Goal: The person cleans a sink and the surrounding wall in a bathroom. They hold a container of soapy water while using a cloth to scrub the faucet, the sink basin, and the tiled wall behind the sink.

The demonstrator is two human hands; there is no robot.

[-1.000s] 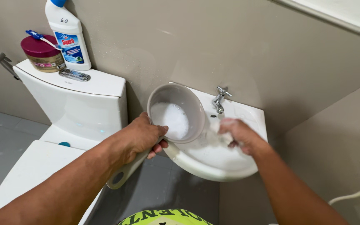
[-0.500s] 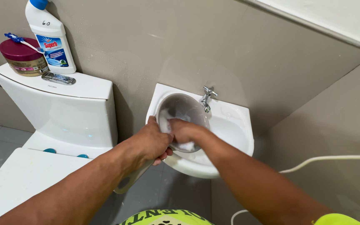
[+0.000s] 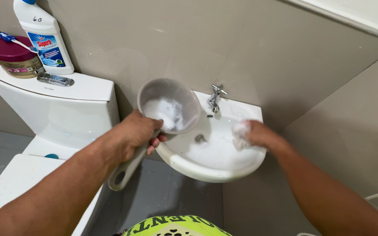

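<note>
Grey-beige walls meet in a corner behind a small white basin (image 3: 217, 172), which hangs from the wall beside a white toilet tank (image 3: 62, 105). On the tank's lid, toward its back left edge, stand a white cleaner bottle (image 3: 44, 39) with a blue label, a squat jar with a maroon lid (image 3: 12, 54) and a toothbrush (image 3: 12, 40) laid across the jar. A chrome tap (image 3: 215, 97) sits at the basin's back rim, and the drain (image 3: 200, 138) shows near the middle of the bowl. The floor below is grey tile.

The left hand (image 3: 134, 135) is wrapped tight around the handle of a grey plastic scoop (image 3: 169, 107), fingers curled under where the handle joins the bowl. The scoop is held tilted over the basin's left rim, and white suds lie inside it. It looks light and stiff, but wet and soapy, so likely slippery; the long handle with its hole at the end is the sure place to hold it, close up to the bowl for control.

The right hand (image 3: 259, 134) rests at the basin's right rim, closed around a small white foamy wad (image 3: 240, 133), perhaps a cloth or sponge; the blur makes that hard to settle. It seems soft and soaked, easily squeezed.
</note>
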